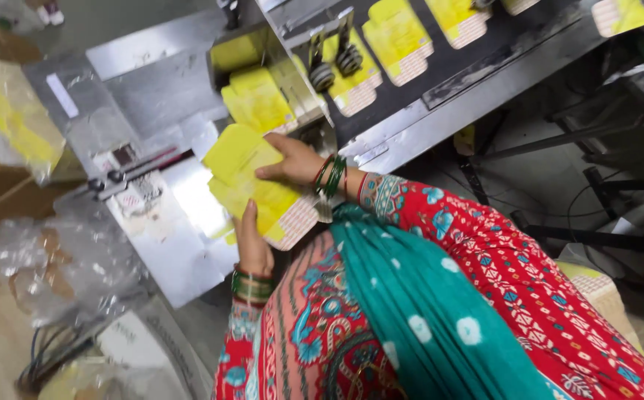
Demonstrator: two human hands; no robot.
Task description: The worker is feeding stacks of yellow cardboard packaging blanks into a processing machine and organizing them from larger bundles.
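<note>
Both my hands grip a stack of flat yellow cartons [244, 178] with pale patterned ends, held over a steel machine table [151, 89]. My left hand [251, 244], with green bangles at the wrist, supports the stack from below. My right hand [292, 159], also with green bangles, presses on the stack's upper side, fingers spread over the top carton. Just beyond the stack, more yellow cartons [255, 100] stand in the machine's feed slot. My red patterned sleeves and teal scarf [418, 304] fill the lower right.
A dark conveyor [477, 55] carries several yellow cartons [396, 37] across the top. Two coil springs [336, 63] sit by the feed slot. Crumpled clear plastic bags [55, 259] lie at left, a cardboard box [603, 292] at right, cables [48, 352] at lower left.
</note>
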